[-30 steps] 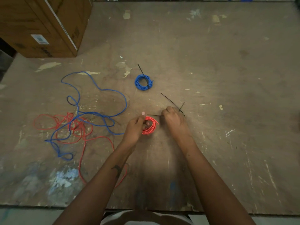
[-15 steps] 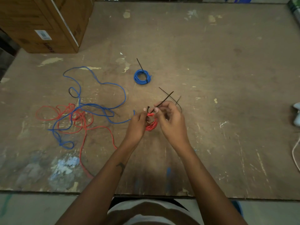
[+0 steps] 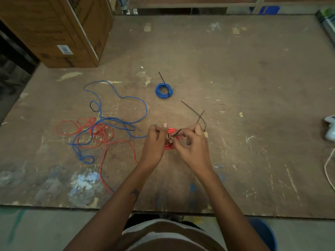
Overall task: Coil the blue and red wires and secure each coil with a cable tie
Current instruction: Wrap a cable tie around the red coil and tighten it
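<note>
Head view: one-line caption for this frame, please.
Left hand holds a red coil while right hand threads a black cable tie; a tied blue coil lies beyond.

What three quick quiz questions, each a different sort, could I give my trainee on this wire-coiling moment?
1. True or false: the blue coil on the table already has a black tie round it.
2. Multiple choice: what does the left hand hold? A) the red coil B) the cardboard box C) the loose blue wire
3. Fill in: the right hand pinches a black ____ at the red coil.

Key
1. True: a black strip crosses the coil, its tail sticking out.
2. A
3. cable tie
</note>
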{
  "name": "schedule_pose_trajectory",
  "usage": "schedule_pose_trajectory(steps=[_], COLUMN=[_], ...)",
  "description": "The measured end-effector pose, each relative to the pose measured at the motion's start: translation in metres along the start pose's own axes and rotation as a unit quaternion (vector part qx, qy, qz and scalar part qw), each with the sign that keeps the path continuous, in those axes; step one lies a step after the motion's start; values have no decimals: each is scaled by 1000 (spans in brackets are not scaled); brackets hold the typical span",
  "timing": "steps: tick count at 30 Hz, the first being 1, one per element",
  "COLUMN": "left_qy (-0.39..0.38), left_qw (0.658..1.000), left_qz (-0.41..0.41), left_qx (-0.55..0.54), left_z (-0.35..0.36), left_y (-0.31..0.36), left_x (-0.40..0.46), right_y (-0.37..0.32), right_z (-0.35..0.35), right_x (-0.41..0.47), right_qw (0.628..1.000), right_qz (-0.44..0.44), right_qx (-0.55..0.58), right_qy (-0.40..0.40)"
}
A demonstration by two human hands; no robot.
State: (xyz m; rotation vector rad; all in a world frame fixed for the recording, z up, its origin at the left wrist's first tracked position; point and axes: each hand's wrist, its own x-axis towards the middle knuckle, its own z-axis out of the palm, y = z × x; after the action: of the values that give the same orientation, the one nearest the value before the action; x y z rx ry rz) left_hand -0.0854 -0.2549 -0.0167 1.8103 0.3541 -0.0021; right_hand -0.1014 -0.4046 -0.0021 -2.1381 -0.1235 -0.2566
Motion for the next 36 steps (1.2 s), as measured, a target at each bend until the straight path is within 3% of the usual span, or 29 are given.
schedule_pose_trajectory(steps=[4, 8, 19, 24, 27, 31, 33, 36], left_qy=[8, -42, -46, -28, -2, 22, 14, 2], left_qw=[997, 979, 940, 938, 952, 969, 971, 969], left_qz=[-12, -75, -109, -77, -52, 7, 25, 47], left_qx=[-70, -186, -321, -338, -302, -248, -239, -244], left_z=[-9, -14, -49, -61, -66, -71, -73, -76], left_y=[3, 5, 26, 23, 24, 25, 24, 27], left_x=[-10, -17, -28, -32, -34, -42, -48, -58], right_y=[-8, -13, -50, -80, -96, -118, -122, -119], right_z=[4, 8, 26, 30, 37, 44, 47, 50], right_x=[-10, -12, -24, -33, -41, -42, -42, -44], right_qw=[987, 962, 967, 982, 989, 912, 901, 937], right_qz=[-146, -238, -227, -169, -42, 142, 166, 144], right_qx=[-48, -121, -65, 34, 128, 373, 388, 304], right_qy=[48, 59, 96, 81, 64, 88, 103, 97])
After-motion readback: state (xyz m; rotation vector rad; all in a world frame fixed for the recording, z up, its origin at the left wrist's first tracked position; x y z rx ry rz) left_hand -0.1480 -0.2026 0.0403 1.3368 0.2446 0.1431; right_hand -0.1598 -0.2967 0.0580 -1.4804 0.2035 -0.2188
